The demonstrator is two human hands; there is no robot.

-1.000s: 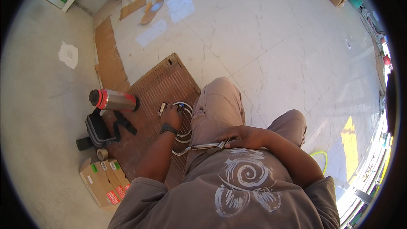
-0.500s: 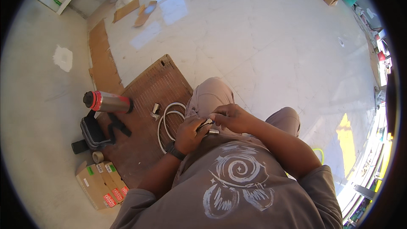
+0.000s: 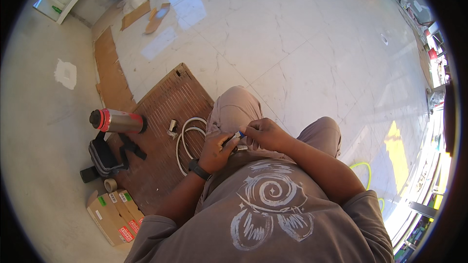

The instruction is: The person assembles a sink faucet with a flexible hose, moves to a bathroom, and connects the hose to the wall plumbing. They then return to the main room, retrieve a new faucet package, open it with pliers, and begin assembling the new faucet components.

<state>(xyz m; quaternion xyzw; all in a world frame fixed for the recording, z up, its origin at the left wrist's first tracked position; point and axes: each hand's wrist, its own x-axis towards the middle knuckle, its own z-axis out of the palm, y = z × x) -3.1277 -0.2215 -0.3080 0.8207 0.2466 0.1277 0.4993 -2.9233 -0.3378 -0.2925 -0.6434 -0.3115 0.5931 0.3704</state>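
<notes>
Above my lap, my left hand is closed around a small silvery metal fitting. A second shiny metal cylinder shows just below it, partly covered by the fingers. My right hand meets the left from the right, its thumb and fingertips pinched at the end of the fitting. A small blue piece shows at those fingertips; its kind is too small to tell. Beside my left wrist, a looped white hose lies on the brown board, and its ends are hidden.
On the brown ridged board stand a steel-and-red bottle and a small metal part. Left of them are a dark open pouch, a tape roll and a cardboard box. A yellow-green hose lies at the right.
A blue piece now shows at my right fingertips, where it was not visible before. Both hands stay together over my lap, and the whole view has shifted slightly.
</notes>
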